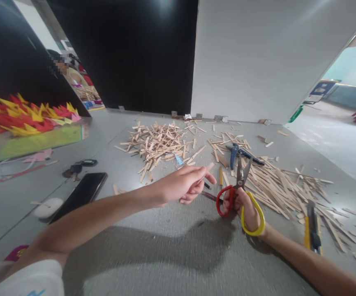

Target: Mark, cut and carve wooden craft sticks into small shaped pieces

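My right hand (245,207) grips scissors (239,193) with one red and one yellow loop, blades pointing up and slightly apart. My left hand (186,185) pinches a thin wooden stick (209,166) just left of the blades. Both hands hover over the grey floor (165,246). A pile of cut wooden pieces (156,144) lies beyond my left hand. Long wooden sticks (276,189) are spread to the right of the scissors.
Blue-handled pliers (236,153) lie among the sticks. A yellow utility knife (312,228) lies at the right. A black phone (81,194), a white mouse (47,207) and keys (77,166) sit at the left, near red-yellow paper shapes (24,115). A black-and-white wall (196,57) stands behind.
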Motion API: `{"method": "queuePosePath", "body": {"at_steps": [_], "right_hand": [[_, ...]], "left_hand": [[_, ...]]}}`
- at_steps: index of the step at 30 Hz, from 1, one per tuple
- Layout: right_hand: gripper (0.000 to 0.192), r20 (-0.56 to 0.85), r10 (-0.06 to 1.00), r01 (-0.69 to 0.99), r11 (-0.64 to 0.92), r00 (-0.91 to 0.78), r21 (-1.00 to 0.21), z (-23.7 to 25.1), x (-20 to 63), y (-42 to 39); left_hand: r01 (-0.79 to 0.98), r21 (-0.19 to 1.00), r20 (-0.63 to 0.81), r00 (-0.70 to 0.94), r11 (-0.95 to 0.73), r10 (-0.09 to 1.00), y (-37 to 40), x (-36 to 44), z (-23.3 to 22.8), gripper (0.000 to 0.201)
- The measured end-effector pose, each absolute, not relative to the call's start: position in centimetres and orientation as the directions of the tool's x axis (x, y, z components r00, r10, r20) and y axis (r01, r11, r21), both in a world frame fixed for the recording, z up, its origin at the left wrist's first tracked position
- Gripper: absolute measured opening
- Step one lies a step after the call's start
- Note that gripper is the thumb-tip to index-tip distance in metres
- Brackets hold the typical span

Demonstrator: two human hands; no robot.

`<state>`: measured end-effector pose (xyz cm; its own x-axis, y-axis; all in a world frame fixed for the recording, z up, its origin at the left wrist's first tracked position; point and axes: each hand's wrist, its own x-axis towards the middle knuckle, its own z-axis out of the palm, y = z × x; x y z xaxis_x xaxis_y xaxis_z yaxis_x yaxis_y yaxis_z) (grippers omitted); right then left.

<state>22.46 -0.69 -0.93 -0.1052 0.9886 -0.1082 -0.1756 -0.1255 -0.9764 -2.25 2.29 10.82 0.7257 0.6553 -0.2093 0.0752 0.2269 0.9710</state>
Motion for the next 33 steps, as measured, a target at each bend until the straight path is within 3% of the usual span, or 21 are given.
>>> {"method": "queuePosePath", "body": {"at_steps": [4, 13, 17, 24, 33], "right_hand": [[0.072, -0.109, 0.989, -0.183, -0.127, -0.101, -0.975, -0.7, 22.4, -0.7], [0.072, -0.123, 0.992, -0.220, -0.122, -0.010, -0.968, -2.2, 22.3, -0.5], [0.070, -0.125, 0.992, -0.251, -0.127, -0.024, -0.960, -2.5, 22.2, -0.7], [0.063, -0.116, 0.991, -0.250, -0.130, -0.072, -0.959, -1.5, 22.3, -1.2], [0.064, -0.117, 0.991, -0.210, -0.127, -0.061, -0.969, -2.0, 22.4, -1.0]], "left_hand": [[0.066, 0.969, -0.215, 0.707, 0.240, 0.674, 2.4, -2.1, 10.8, 0.045], [0.148, 0.970, -0.242, 0.631, 0.191, 0.737, 2.2, -1.9, 11.2, 0.027], [0.087, 0.979, -0.201, 0.579, 0.185, 0.790, 2.1, -1.9, 10.9, 0.022], [-0.112, 0.954, -0.230, 0.319, 0.278, 0.919, 2.0, -1.6, 11.7, 0.023], [-0.076, 0.988, -0.109, 0.295, 0.137, 0.949, 1.9, -1.4, 11.0, 0.016]]}}
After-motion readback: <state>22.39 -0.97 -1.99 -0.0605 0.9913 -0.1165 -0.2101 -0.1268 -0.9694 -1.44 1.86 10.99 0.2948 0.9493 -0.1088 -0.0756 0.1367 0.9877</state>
